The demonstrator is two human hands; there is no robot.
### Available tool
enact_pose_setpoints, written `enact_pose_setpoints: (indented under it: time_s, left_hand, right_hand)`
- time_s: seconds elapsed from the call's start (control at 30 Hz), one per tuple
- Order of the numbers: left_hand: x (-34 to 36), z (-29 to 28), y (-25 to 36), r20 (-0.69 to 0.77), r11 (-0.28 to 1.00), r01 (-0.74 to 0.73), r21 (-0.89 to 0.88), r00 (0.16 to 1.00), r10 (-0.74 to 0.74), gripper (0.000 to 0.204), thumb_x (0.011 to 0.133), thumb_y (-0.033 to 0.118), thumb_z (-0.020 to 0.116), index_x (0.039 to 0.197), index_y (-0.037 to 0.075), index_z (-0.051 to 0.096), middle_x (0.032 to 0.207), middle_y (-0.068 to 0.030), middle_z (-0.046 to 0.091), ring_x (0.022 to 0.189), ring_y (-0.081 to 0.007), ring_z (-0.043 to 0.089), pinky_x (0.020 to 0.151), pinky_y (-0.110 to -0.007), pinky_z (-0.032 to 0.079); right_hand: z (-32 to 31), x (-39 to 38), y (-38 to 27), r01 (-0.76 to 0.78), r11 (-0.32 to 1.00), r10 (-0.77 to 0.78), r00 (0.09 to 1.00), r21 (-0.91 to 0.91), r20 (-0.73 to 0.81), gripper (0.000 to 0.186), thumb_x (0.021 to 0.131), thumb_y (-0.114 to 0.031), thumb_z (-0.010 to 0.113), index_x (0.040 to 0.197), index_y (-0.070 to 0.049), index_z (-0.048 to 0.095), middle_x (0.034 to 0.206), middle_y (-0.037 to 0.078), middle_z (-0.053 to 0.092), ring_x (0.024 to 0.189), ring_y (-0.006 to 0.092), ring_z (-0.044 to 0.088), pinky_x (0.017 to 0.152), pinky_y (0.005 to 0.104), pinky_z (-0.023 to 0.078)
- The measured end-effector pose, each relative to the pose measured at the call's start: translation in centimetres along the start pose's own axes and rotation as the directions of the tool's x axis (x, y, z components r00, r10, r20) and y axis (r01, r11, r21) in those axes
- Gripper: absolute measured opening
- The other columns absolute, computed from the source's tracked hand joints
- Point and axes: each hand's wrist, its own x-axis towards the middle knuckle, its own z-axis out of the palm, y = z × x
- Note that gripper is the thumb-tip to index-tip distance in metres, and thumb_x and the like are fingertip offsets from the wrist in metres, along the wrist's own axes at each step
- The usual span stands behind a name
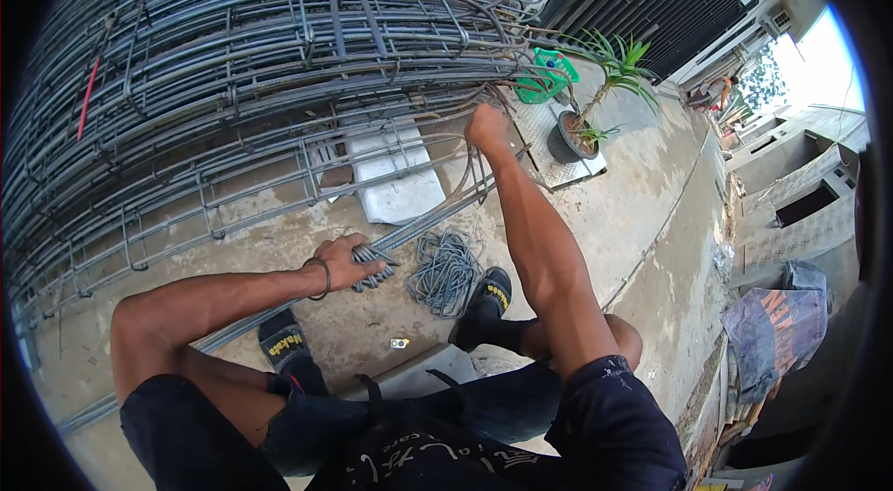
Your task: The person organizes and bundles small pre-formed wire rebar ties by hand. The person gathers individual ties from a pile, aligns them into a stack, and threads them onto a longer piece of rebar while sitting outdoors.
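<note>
My left hand (357,260) is wrapped round a clump of bent steel ties (372,272) on long steel bars (409,229) lying diagonally at lower centre. My right hand (486,126) is closed at the hooked bar ends, beside a stack of rebar cages (242,45) that fills the upper left; exactly what its fingers grip is hidden. A loose pile of steel rings (442,272) lies on the concrete between my feet. Pliers with grey handles (375,31) hang on the upper cages, and a red-handled tool (88,96) rests at their left.
A potted plant (569,139) and green basket (535,74) sit on a metal plate right of the cages. A white slab (400,184) lies beneath them. Concrete ground (633,212) runs rightward to block walls and a draped plastic sheet (772,338). A distant person (721,96) is at the upper right.
</note>
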Motion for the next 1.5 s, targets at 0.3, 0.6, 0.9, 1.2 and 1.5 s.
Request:
enact_pose_setpoints:
  time_s: [0.3, 0.6, 0.9, 1.2, 1.5]
  left_hand:
    - [-0.3, 0.2, -0.7, -0.019, 0.998, 0.063, -0.019, 0.998, -0.063, 0.062, 0.078, 0.052, 0.065, 0.116, 0.003, 0.058, 0.096, -0.0198, 0.065, 0.093, -0.0333, 0.063, 0.083, -0.040, 0.048]
    - [-0.3, 1.9, -1.7, 0.118, 0.987, 0.082, -0.138, 0.991, -0.066, 0.057, 0.083, 0.054, 0.060, 0.111, 0.004, 0.058, 0.091, -0.0137, 0.062, 0.088, -0.0239, 0.061, 0.078, -0.036, 0.047]
    - [-0.3, 3.3, -0.7, 0.150, 0.997, 0.027, -0.069, 0.989, -0.017, 0.051, 0.087, 0.046, 0.057, 0.116, 0.005, 0.054, 0.098, -0.0187, 0.061, 0.097, -0.0303, 0.060, 0.083, -0.038, 0.046]
    - [-0.9, 2.1, -0.1, 0.198, 0.985, 0.100, -0.138, 0.978, -0.071, 0.051, 0.087, 0.046, 0.058, 0.116, 0.005, 0.055, 0.098, -0.0168, 0.062, 0.095, -0.0272, 0.060, 0.082, -0.037, 0.046]
    - [0.1, 0.6, -1.4, 0.274, 0.930, 0.270, -0.249, 0.941, -0.200, 0.063, 0.080, 0.044, 0.063, 0.123, 0.000, 0.050, 0.100, -0.0157, 0.063, 0.086, -0.0237, 0.063, 0.074, -0.035, 0.050]
  right_hand:
    - [1.9, 0.6, 1.3, -0.010, 0.998, 0.005, 0.998, 0.068, 0.070, 0.027, 0.074, -0.020, 0.064, 0.090, 0.002, 0.065, 0.095, 0.028, 0.064, 0.095, 0.0413, 0.061, 0.084, 0.0460, 0.049]
    - [2.3, -0.3, 5.8, -0.125, 0.917, 0.103, 0.992, 0.379, 0.076, 0.027, 0.070, -0.017, 0.065, 0.086, 0.004, 0.065, 0.091, 0.027, 0.065, 0.095, 0.0409, 0.062, 0.083, 0.0428, 0.049]
    - [7.3, 0.2, 9.2, -0.190, 0.727, 0.158, 0.982, 0.660, 0.108, 0.011, 0.077, 0.001, 0.062, 0.088, -0.001, 0.062, 0.068, 0.007, 0.063, 0.053, 0.0133, 0.057, 0.045, 0.0254, 0.044]
    - [1.6, -4.6, 3.3, 0.187, 0.796, -0.312, 0.942, 0.575, 0.126, 0.015, 0.076, -0.002, 0.061, 0.091, -0.003, 0.062, 0.075, 0.015, 0.065, 0.076, 0.0288, 0.066, 0.065, 0.0369, 0.047]
    - [-2.1, -12.1, -2.8, 0.674, 0.717, -0.664, 0.580, 0.180, 0.472, 0.018, 0.072, 0.003, 0.052, 0.089, 0.006, 0.059, 0.084, 0.030, 0.062, 0.088, 0.0433, 0.061, 0.078, 0.0481, 0.049]
